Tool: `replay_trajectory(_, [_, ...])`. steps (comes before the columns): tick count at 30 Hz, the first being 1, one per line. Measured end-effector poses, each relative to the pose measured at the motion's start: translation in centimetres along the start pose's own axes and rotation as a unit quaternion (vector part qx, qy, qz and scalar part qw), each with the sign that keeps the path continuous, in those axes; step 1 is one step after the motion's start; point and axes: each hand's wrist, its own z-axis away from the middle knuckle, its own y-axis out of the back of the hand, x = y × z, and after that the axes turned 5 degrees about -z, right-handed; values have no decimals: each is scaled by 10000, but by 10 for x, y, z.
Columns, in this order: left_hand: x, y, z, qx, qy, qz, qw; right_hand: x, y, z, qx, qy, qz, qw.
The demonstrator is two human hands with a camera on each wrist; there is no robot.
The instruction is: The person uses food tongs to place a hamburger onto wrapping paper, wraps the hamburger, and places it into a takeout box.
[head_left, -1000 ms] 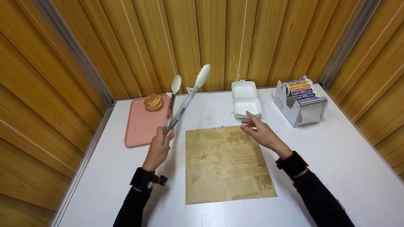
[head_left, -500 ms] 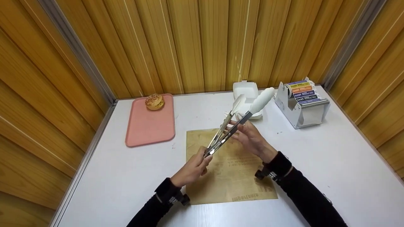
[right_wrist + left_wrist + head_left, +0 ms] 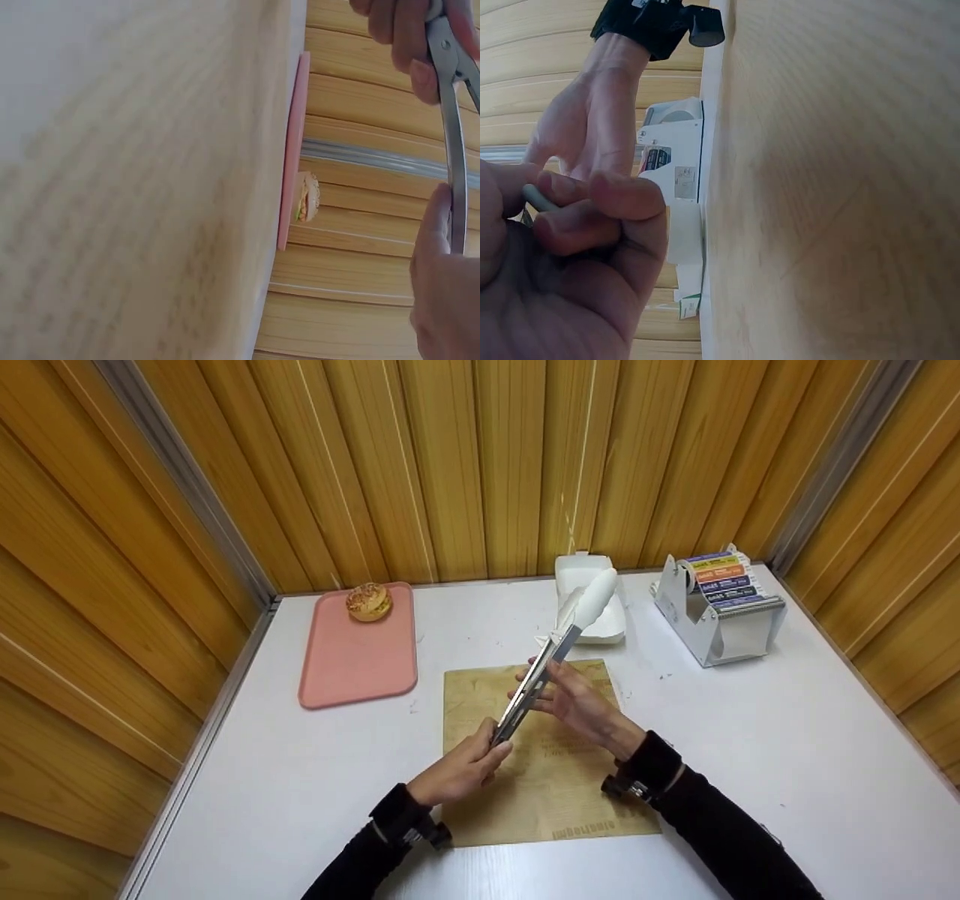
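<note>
Steel tongs [image 3: 534, 682] with white scalloped tips slant up and to the right over a brown printed paper sheet [image 3: 480, 802]. My left hand [image 3: 465, 765] grips their hinge end; in the left wrist view its curled fingers [image 3: 630, 199] hide most of that end. My right hand [image 3: 581, 705] holds the tongs about midway, thumb on the near side and fingertips showing past the far side. The two arms of the tongs lie close together. Behind the tips stands an opened white takeaway box [image 3: 585, 564], partly covered by them.
A pink tray [image 3: 356, 667] at the left bears a seeded-bun burger [image 3: 368, 602] near its back edge. At the back right stands a metal label dispenser [image 3: 686, 622] with coloured rolls. Slatted wood-look walls [image 3: 450, 472] border the white table [image 3: 247, 780].
My left hand has brought the tongs rightward from beside the tray to over the paper. My right hand has come in and taken hold of them, and their spread arms have closed together.
</note>
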Motion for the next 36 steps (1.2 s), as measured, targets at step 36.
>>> replay_trajectory(36, [-99,150,55,1620,2591,-3676,8783,-73,59,3,2039,1393,1107,9627])
